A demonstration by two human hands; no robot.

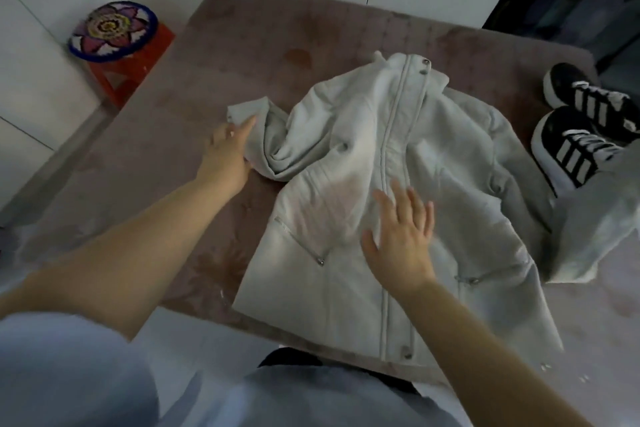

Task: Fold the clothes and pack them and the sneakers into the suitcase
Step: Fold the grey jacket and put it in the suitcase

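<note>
Head cam, so nearest first. The right hand (401,232) lies flat and spread on the jacket (346,184), just beside the zip (391,135), pinning it and holding nothing. The jacket is face up and zipped, with its hem at the table's (259,45) near edge and its collar toward the middle.

The left hand (227,152) is further out, fingers stretched and touching the bunched-up sleeve (273,139) on the jacket's left side. No real grip that I can see.

Another pale garment (595,218) hangs at the right edge, and the sneakers (581,135) sit side by side just beyond it. A red stool (117,73) stands off the far left corner. No suitcase in shot.

I'd say we're early in the folding, jacket first. The next move probably calls for a proper hold on that sleeve, then untwisting it and laying it across the chest while the right hand stops the body sliding.
</note>
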